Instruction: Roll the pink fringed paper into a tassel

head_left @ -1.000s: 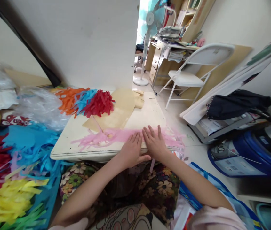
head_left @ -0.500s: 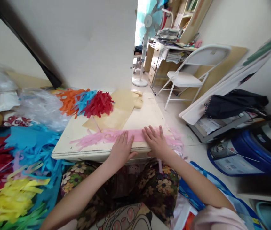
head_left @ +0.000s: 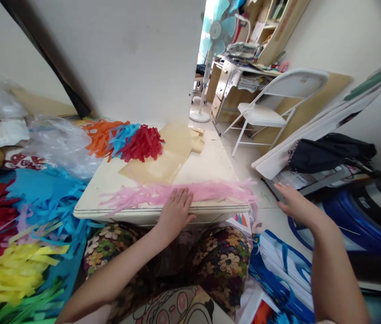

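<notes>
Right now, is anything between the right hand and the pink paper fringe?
Nothing visible. The right hand hangs in the air off the table's right side, open, with only bare floor between it and the pink fringe. The left hand already rests flat on the fringe.

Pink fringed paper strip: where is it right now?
The pink fringed paper strip lies along the cream table's near edge, under the left hand, before the tan paper sheets.

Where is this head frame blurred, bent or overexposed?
Head view: right hand slightly motion-blurred; left hand on the pink fringed paper fairly sharp; wide-angle bending of the wall edges; doorway behind the fan washed out bright; soft, even room light.
</notes>
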Demonstrator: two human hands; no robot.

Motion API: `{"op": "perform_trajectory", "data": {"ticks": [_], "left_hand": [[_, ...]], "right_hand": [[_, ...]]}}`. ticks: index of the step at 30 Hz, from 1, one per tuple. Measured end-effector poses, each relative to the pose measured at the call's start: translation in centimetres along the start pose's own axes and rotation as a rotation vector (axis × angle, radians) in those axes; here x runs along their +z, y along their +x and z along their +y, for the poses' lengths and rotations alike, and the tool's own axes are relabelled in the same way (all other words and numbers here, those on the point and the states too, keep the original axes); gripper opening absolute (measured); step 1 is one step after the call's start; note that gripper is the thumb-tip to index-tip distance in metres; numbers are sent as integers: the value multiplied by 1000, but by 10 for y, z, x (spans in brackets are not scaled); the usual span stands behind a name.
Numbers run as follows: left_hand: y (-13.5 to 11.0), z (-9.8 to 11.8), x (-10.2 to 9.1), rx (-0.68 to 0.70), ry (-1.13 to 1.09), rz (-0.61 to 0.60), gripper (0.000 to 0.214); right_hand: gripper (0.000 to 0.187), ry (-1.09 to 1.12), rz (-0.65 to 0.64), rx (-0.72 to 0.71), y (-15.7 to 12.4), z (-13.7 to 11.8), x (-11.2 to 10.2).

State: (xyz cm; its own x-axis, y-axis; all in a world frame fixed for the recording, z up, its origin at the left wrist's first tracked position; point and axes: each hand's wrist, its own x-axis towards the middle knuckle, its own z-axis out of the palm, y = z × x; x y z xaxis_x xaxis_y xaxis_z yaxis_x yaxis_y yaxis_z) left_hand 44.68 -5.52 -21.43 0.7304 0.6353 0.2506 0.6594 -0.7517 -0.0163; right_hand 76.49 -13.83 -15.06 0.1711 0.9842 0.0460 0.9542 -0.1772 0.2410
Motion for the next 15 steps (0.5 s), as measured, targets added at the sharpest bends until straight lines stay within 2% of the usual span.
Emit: {"op": "perform_trajectory", "data": {"ticks": [1,2,4,7,8,9,11,15], "left_hand": [[0,1,1,-1,0,4,56],[-1,2,2,-1,3,14,55],[-2,6,5,-1,12,50,52],[-3,12,8,-3,32,153,45],[-4,12,9,5,39,196,40],[-5,12,10,17,42,238,34],[-8,10,10,57,30,315,26],[-12,2,7,116,-36,405,23]], "right_hand": [[45,4,49,27,-5,-6,-6],[44,36,167,42,-11,-19,-13],[41,121,372,-3,-22,-63,-26],[34,186,225,-429,-30,-140,-32],[33,180,193,-515,-29,-161,-30],[33,164,211,-524,-26,-177,-26],[27,126,266,-500,-18,-194,-17],[17,88,349,-508,-7,-195,-7]]}}
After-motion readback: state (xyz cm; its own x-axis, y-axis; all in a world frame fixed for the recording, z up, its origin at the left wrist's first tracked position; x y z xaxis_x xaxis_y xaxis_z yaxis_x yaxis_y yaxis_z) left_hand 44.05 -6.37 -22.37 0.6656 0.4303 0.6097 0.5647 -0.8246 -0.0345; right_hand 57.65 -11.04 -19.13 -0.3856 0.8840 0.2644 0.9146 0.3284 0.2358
